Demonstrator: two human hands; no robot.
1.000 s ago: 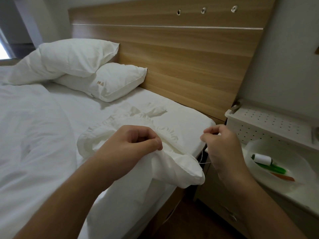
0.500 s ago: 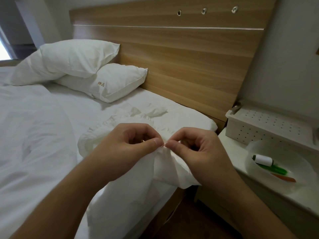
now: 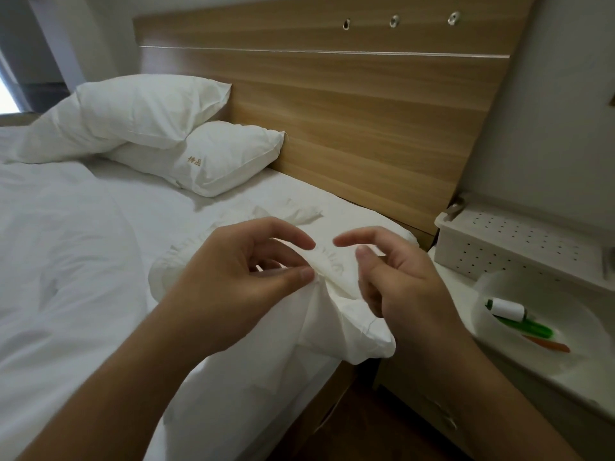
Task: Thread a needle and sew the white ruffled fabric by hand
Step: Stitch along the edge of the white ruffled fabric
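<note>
Right now my left hand (image 3: 239,277) pinches the white ruffled fabric (image 3: 336,294) between the thumb and a lower finger, at a gathered fold near the ruffled edge, while its upper fingers reach out loosely above the cloth. My right hand (image 3: 396,281) hovers just beside it with the fingers spread and gently bent, forefinger pointing toward the left hand; it holds nothing I can make out. A thin thread (image 3: 369,327) trails across the fabric below the right hand, but the needle is too small for me to find.

The fabric is bunched at the near corner of the bed (image 3: 100,244), its lower part drooping over the mattress edge between my two wrists. Behind it two white pillows (image 3: 173,134) lean against the wooden headboard (image 3: 349,111), one stacked on the other.

To my right stands a bedside table (image 3: 519,387) with a white bowl (image 3: 499,284) on it. In the bowl lie a white spool of thread (image 3: 507,309), a green tool (image 3: 522,327) and an orange one (image 3: 545,344). A pale perforated box (image 3: 519,237) sits behind the bowl, against the wall.
</note>
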